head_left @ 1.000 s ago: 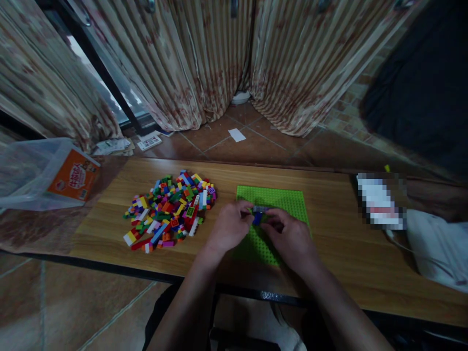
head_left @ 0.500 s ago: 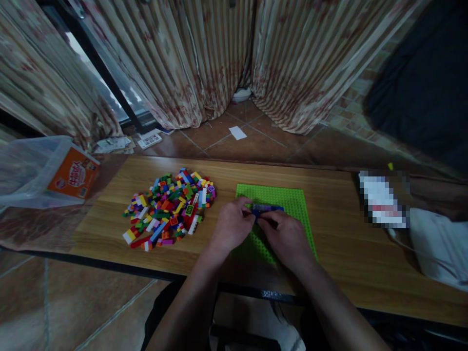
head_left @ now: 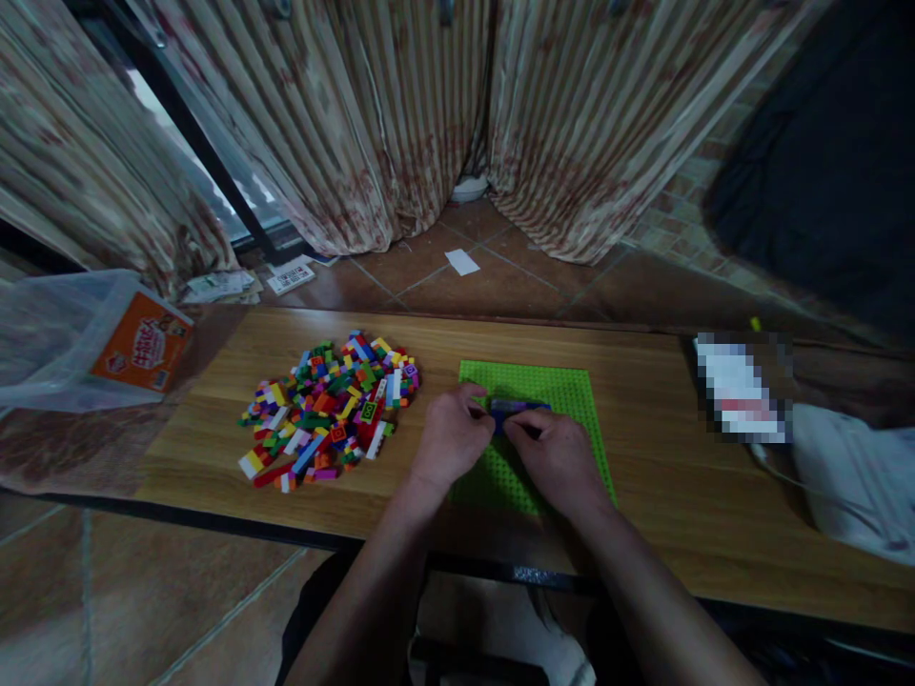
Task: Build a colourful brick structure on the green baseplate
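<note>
A green studded baseplate lies on the wooden table in front of me. On it sits a low row of blue and purple toy bricks, partly covered by my fingers. My left hand is closed at the row's left end, thumb and index finger bent against the blue bricks. From the near side, my right hand pinches at the same blue bricks, its fingertips close to the left ones. Whatever small piece lies between the fingertips is hidden. A heap of mixed toy bricks spreads over the table to the left.
The wooden table runs wide from left to right. A clear plastic bin with an orange label stands off its left end. At the right are a pixelated white item, a cable and a white bag-like thing. Curtains hang behind.
The camera view has shifted slightly. Both hands stay at the blue bricks, with the fingertips barely moved and a little more of the row showing.
</note>
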`<state>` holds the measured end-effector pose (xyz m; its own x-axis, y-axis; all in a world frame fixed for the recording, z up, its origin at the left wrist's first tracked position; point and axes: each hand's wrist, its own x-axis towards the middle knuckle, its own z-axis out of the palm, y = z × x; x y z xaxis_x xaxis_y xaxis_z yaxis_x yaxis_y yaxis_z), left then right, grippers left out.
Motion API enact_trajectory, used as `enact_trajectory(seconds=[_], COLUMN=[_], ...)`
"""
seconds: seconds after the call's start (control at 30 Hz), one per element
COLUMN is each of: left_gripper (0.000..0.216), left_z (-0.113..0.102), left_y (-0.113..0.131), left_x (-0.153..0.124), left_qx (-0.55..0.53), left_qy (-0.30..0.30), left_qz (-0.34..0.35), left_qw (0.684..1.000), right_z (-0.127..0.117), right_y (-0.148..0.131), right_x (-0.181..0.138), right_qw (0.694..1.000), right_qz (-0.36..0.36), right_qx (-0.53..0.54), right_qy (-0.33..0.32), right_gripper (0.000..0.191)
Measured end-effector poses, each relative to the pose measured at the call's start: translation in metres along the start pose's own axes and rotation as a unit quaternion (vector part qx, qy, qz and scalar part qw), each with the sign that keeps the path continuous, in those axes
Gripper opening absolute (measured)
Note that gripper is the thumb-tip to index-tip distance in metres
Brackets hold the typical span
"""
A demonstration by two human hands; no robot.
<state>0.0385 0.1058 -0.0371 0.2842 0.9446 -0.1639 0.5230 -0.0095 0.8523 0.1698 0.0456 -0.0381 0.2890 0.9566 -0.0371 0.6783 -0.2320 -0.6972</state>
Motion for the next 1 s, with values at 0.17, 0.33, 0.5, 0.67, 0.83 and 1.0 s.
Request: enact_trajectory(seconds=[0.17,0.33,0.5,0.67,0.83,1.0], left_gripper=[0.036,0.035,0.034,0.033,0.034,0.032], left_z=[0.0011,0.0009,0.0004,0.0004,0.0007,0.0016], left_y=[-0.0026,-0.0029,-0.0023,-0.0024,-0.0036,-0.0042], left_x=[0.0014,0.0018,0.0025,0.0038,0.006,0.0077], left_qx=[0.006,0.014,0.021,0.023,0.012,0.023], left_qy=[0.006,0.001,0.003,0.003,0.002,0.009], left_qz=[-0.002,0.0,0.003,0.001,-0.003,-0.002], left_qw=[1.0,1.0,1.0,1.0,1.0,1.0], right_z=[0.0,-0.0001,0.0,0.0011,0.0022,0.0048], right_y=[-0.0006,-0.0011,-0.002,-0.0028,-0.003,-0.0014], right_x=[0.0004,0.0001,0.0006,0.0004,-0.0006,-0.0002], right_qw=[1.0,1.0,1.0,0.999,0.999,0.999], right_qz=[0.01,0.023,0.026,0.038,0.043,0.028], right_qx=[0.005,0.015,0.009,0.001,0.002,0.025], right_qy=[0.001,-0.005,-0.002,-0.002,0.005,0.016], right_gripper=[0.023,0.023,0.022,0.024,0.023,0.022])
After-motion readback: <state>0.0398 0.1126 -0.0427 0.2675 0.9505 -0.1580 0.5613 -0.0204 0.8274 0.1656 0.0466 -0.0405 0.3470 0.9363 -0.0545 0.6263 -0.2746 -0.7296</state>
